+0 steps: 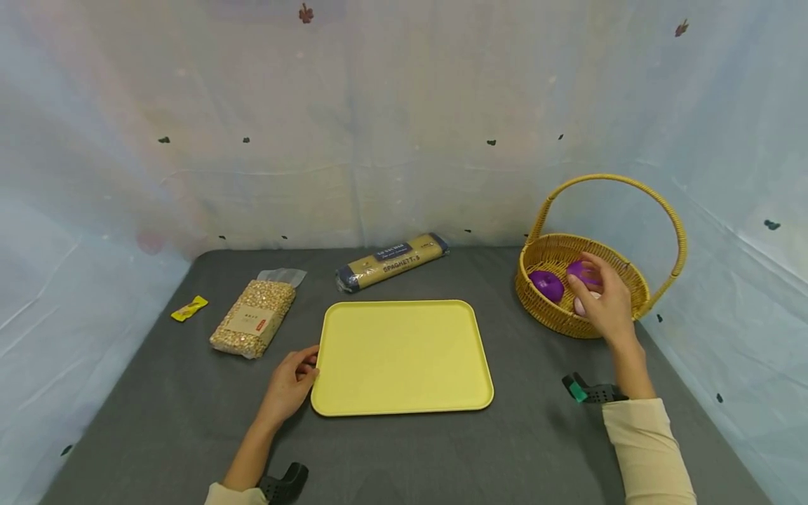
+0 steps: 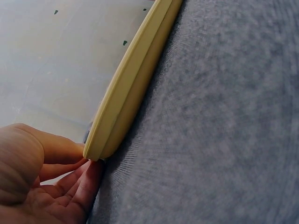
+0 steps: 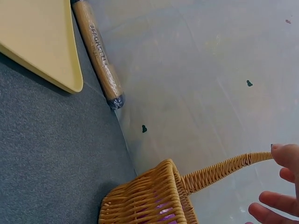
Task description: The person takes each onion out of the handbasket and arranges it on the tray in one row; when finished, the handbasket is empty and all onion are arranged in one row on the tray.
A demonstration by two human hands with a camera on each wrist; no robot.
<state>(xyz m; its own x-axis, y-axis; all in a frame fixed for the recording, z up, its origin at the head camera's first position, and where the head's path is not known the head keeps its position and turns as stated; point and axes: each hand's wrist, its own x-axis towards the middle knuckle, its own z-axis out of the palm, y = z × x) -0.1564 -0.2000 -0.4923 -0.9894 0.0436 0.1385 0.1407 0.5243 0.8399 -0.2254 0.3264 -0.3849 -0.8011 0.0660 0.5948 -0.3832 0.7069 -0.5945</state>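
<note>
My left hand (image 1: 292,384) pinches the left rim of a yellow rectangular tray (image 1: 404,358) lying on the table. In the left wrist view, the digits of that hand (image 2: 46,175) meet the tray's rounded edge (image 2: 122,93) from above and below. Over the wicker basket (image 1: 549,319) is my right hand (image 1: 607,300), its fingers loosely bent and spread. Beneath it are a round purple item (image 1: 546,285), a second purple item (image 1: 579,270) partly hidden by the fingers, and a pale pinkish one (image 1: 578,306). In the right wrist view, the hand (image 3: 285,186) shows separated fingers beside the basket handle (image 3: 219,173).
A spaghetti packet (image 1: 393,261) lies behind the tray. To the left are a clear bag of pale grains or beans (image 1: 255,315) and a small yellow wrapper (image 1: 189,308). The basket's tall handle (image 1: 678,245) arches above its right side. Pale curtains (image 1: 404,140) surround the grey-covered table (image 1: 442,463).
</note>
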